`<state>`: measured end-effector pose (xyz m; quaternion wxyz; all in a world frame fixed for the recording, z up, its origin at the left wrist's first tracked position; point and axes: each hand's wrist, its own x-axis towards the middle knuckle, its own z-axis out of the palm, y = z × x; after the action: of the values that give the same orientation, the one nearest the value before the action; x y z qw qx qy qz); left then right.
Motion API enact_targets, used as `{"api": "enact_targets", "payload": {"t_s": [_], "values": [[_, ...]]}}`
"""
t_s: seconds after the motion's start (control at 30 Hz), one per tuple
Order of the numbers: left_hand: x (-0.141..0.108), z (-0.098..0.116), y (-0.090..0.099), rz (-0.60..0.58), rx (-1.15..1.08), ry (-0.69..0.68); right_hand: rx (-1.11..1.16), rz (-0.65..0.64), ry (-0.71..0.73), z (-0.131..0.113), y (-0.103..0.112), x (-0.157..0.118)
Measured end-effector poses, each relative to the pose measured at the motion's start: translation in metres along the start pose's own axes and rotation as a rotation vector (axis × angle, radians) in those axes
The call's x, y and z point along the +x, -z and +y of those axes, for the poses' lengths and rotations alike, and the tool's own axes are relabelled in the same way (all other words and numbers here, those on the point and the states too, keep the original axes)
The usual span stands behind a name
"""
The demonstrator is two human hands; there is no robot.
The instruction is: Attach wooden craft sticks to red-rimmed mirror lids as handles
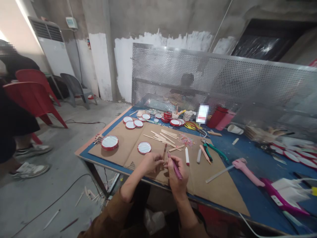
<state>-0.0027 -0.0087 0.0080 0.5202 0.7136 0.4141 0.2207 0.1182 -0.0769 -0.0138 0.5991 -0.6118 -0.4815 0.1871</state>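
Note:
My left hand (pixel 151 163) is closed on a brown-coloured flat wooden stick (pixel 165 150), which points up and away from me over the cardboard. My right hand (pixel 177 175) grips a purple marker pen (pixel 176 168) like a writing tool, its tip close beside the stick; whether they touch I cannot tell. Just beyond the hands lies a round white disc with a red rim (pixel 144 147). Pale wooden sticks (pixel 164 137) lie loosely behind it, next to a heap of coloured rubber bands (pixel 187 140). A thicker red-rimmed drum-like piece (pixel 110 142) sits at the left with sticks jutting from it.
A cardboard sheet (pixel 223 195) covers the blue tabletop. Right of my hands are a white tube (pixel 187 155), green-handled pliers (pixel 214 150) and a pink glue gun (pixel 250 175). A perforated metal panel (pixel 158 66) stands behind. Red chairs (pixel 32 99) and another person are at left.

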Motion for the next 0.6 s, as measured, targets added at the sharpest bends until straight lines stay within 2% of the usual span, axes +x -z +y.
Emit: {"api": "enact_targets", "payload": {"t_s": [0.37,0.6], "values": [[-0.0002,0.0002,0.0003,0.001,0.019,-0.006,-0.038,-0.064,0.069,0.0049,-0.0017,0.0017],[-0.001,0.0021,0.0002,0.005,0.019,0.012,-0.041,0.041,0.071,0.0062,-0.0019,0.0018]]}}
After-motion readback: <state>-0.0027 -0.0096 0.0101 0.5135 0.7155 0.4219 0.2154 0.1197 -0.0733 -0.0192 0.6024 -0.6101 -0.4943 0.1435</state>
